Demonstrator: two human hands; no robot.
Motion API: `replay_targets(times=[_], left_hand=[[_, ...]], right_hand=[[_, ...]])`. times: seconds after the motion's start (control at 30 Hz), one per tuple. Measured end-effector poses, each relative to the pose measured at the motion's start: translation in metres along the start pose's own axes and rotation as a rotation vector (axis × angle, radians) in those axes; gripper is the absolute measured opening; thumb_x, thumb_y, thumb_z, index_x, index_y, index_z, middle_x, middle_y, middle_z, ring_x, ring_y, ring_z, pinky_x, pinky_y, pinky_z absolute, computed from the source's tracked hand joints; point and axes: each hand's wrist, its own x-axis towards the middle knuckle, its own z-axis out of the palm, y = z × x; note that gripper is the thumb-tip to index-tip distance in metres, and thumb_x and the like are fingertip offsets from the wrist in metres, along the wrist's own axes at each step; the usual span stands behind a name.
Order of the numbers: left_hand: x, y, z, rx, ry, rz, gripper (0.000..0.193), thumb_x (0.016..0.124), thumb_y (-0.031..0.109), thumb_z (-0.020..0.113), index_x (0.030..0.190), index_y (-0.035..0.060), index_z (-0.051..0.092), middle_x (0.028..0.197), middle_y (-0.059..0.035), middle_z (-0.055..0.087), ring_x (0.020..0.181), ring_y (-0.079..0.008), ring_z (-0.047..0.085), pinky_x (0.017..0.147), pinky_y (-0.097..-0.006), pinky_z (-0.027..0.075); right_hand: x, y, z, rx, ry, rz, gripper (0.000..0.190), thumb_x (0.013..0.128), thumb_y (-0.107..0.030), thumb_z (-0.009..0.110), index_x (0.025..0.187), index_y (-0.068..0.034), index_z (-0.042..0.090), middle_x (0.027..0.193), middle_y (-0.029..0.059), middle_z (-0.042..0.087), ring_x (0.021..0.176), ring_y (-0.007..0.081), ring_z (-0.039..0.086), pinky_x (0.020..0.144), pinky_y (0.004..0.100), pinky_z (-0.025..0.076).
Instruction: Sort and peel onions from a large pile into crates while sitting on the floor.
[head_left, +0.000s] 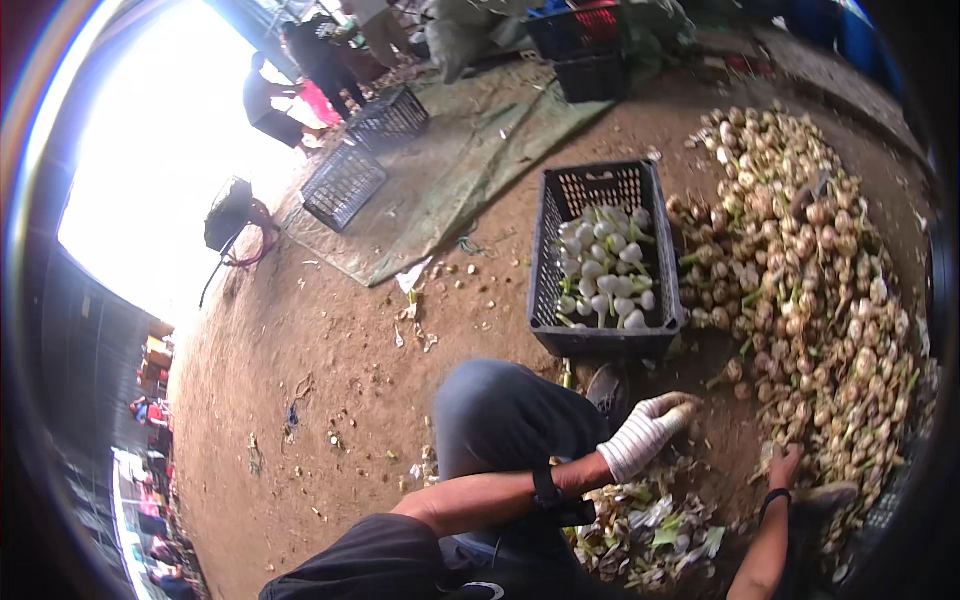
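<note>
My left hand (651, 433), in a white knitted glove, is held over the ground beside my bent knee. Its fingers point right, and I cannot tell whether anything is between them. At the near edge of a large heap of untrimmed garlic bulbs (810, 300) is my bare right hand (785, 466), low down with its fingers among the bulbs; its grip is unclear. Below and between the hands lies a pile of peeled garlic skins and stalk scraps (652, 536). Beyond my knee stands a black plastic crate (602, 341) partly filled with clean white garlic bulbs (606, 262).
Past the crate, a green tarpaulin (450, 195) covers some dirt floor (300, 390). Empty black crates (343, 186) lie on it, and stacked crates (589, 60) stand at the back. Several people (322, 60) are near the bright opening. My shoe (607, 390) is close to the crate.
</note>
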Motion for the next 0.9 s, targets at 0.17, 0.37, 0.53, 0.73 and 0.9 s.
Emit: replay_targets(times=[0.17, 0.37, 0.53, 0.73, 0.9], left_hand=[[0.004, -0.033, -0.01, 0.06, 0.119, -0.009, 0.032, 0.109, 0.032, 0.061, 0.131, 0.0086, 0.065, 0.096, -0.0004, 0.072, 0.069, -0.0077, 0.064, 0.056, -0.0264, 0.052], [0.018, -0.04, 0.016, 0.1, -0.026, -0.003, 0.039, 0.108, 0.031, 0.064, 0.135, 0.0031, 0.065, 0.1, -0.0012, 0.072, 0.08, -0.0087, 0.068, 0.067, -0.0291, 0.057], [0.014, -0.066, -0.002, 0.212, 0.019, 0.036, 0.043, 0.106, 0.032, 0.066, 0.136, 0.0006, 0.065, 0.106, -0.0016, 0.072, 0.085, -0.0069, 0.066, 0.074, -0.0276, 0.057], [0.017, -0.066, 0.006, 0.226, -0.024, -0.106, 0.041, 0.107, 0.031, 0.065, 0.134, 0.0003, 0.066, 0.109, -0.0013, 0.073, 0.091, -0.0079, 0.063, 0.078, -0.0285, 0.055], [0.014, -0.061, 0.013, 0.321, -0.028, -0.172, 0.042, 0.107, 0.031, 0.066, 0.138, 0.0016, 0.064, 0.114, -0.0034, 0.074, 0.1, -0.0081, 0.063, 0.088, -0.0284, 0.055]], right_hand=[[-0.004, -0.04, -0.01, -0.104, -0.128, 0.003, 0.03, 0.097, -0.024, 0.073, 0.099, 0.003, 0.061, 0.104, 0.0214, 0.062, 0.094, 0.0433, 0.063, 0.08, 0.0533, 0.049], [0.005, -0.007, -0.026, -0.191, 0.073, -0.112, 0.023, 0.096, -0.016, 0.071, 0.107, 0.002, 0.064, 0.11, 0.0236, 0.065, 0.101, 0.0456, 0.064, 0.084, 0.0546, 0.051], [-0.027, -0.076, -0.043, -0.316, -0.232, -0.021, 0.033, 0.094, -0.01, 0.07, 0.124, 0.0, 0.061, 0.127, 0.0243, 0.062, 0.119, 0.0451, 0.061, 0.1, 0.0528, 0.051], [-0.023, -0.055, -0.021, -0.348, -0.207, -0.094, 0.046, 0.094, -0.016, 0.074, 0.137, -0.007, 0.062, 0.132, 0.0215, 0.063, 0.124, 0.0388, 0.061, 0.103, 0.0498, 0.053], [-0.026, -0.07, -0.002, -0.509, -0.302, -0.208, 0.035, 0.092, -0.017, 0.077, 0.123, -0.005, 0.066, 0.126, 0.02, 0.066, 0.121, 0.038, 0.064, 0.1, 0.0503, 0.054]])
